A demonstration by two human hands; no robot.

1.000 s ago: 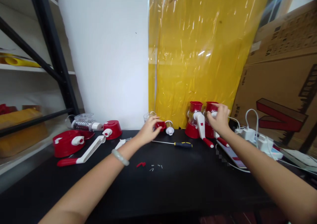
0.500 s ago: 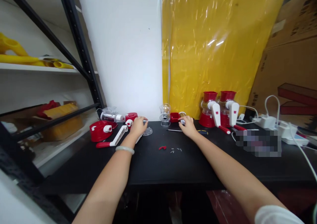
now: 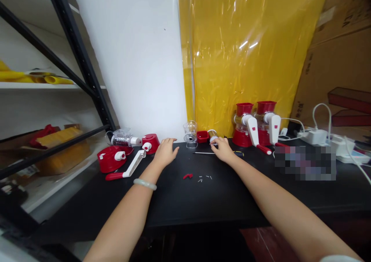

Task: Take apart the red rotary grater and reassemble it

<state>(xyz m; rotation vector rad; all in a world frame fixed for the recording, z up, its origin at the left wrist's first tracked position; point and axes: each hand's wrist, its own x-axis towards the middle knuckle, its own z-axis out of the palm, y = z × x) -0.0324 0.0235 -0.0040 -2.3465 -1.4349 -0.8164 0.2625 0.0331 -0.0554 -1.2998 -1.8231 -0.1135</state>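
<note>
Head cam has both hands out over a black desk (image 3: 185, 202). Right hand (image 3: 223, 150) is up at a ribbed-looking drum (image 3: 212, 133) with a white end, sitting toward the back next to a small red cup-shaped part (image 3: 202, 136). Thumb and fingers are curled with a bit of a gap, but honestly I can't tell if that grip touches the drum or is just in front of it. A screwdriver (image 3: 202, 153) lies there too, partly hidden by the same hand.

Left hand (image 3: 165, 152) is easier to read: thumb and fingers spread apart, nothing visible in the grip, just beside a red base (image 3: 152, 143) with a white knob. Can't see what's under the palm, though. A white crank (image 3: 135, 164) with a red end lies nearby.

Handling-wise, my guess is the drum is light but stiff, and being round it'd roll if nudged. I'd take it by the white end, since the wall might be scratchy. The base looks like hard, smooth plastic, maybe slick, so I'd hold it across the sides. The clear housing (image 3: 190, 130) beside the red cup looks like the brittle one. Watch the tiny pale bits (image 3: 200, 180) on the desk too, easy to scatter.
</note>
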